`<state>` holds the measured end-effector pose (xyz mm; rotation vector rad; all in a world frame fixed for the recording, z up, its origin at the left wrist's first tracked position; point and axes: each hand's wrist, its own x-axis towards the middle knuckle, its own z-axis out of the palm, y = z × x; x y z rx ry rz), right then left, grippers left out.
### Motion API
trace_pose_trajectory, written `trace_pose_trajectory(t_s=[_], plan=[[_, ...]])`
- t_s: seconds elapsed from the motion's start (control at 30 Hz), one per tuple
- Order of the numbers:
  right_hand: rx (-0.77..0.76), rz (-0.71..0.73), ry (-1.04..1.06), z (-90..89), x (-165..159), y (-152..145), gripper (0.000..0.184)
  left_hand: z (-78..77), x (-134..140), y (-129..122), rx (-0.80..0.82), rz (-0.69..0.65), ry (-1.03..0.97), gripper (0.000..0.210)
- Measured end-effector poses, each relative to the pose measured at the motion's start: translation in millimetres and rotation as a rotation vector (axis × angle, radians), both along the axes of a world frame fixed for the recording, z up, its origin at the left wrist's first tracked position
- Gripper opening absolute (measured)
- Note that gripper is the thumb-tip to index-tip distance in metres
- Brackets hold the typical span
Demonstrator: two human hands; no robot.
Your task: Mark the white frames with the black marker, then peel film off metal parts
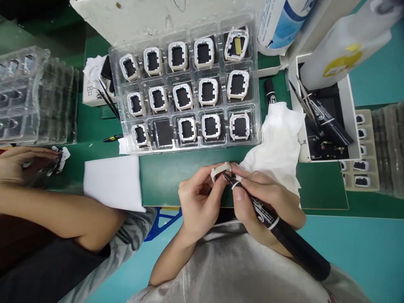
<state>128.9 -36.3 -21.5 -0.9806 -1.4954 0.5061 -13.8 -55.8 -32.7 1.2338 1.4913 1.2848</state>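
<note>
Between the fingertips of my left hand (pixel 200 202) is a small beige watch case frame (pixel 220 169), tilted up on its side. My right hand (pixel 265 202) is closed round a thick black marker pen (pixel 284 231). The pen's tip points into the frame and is at or very close to its inner side; contact is hard to make out. Beyond my hands lies a clear plastic tray (pixel 189 149) with similar white-and-beige frames in most of its pockets. One front-row pocket (pixel 164 132) holds no frame. A crumpled white cloth (pixel 280 139) lies beside my right hand.
To the left, a co-worker's hand (pixel 28 162) handles small parts near stacked clear trays (pixel 38 97). A folded white cloth (pixel 112 181) lies nearby. At right, a white box (pixel 356 97) holds tweezers (pixel 304 99), a marker and a spray bottle. Another black marker (pixel 270 90) lies behind the cloth.
</note>
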Motion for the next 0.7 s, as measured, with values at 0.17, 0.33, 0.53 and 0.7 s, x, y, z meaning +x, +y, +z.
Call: trace_pose_trajectory(t_s=[0.17,0.33,0.53,0.7], plan=[[-0.01,0.002,-0.018,-1.1,0.5,0.5,0.033,-0.4,0.9,-0.6,-0.023,0.004,0.026,0.013],[-0.038,0.001,-0.013,-0.7,0.7,-0.8,0.035,0.1,1.5,-0.4,-0.036,0.009,0.056,0.017],[-0.022,-0.015,-0.005,-2.4,-0.5,-1.3,0.031,1.3,2.1,-0.5,0.002,-0.007,0.071,0.013],[-0.014,-0.023,-0.028,-1.9,0.4,-0.9,0.029,1.6,2.5,-0.3,0.029,-0.016,0.103,0.015]])
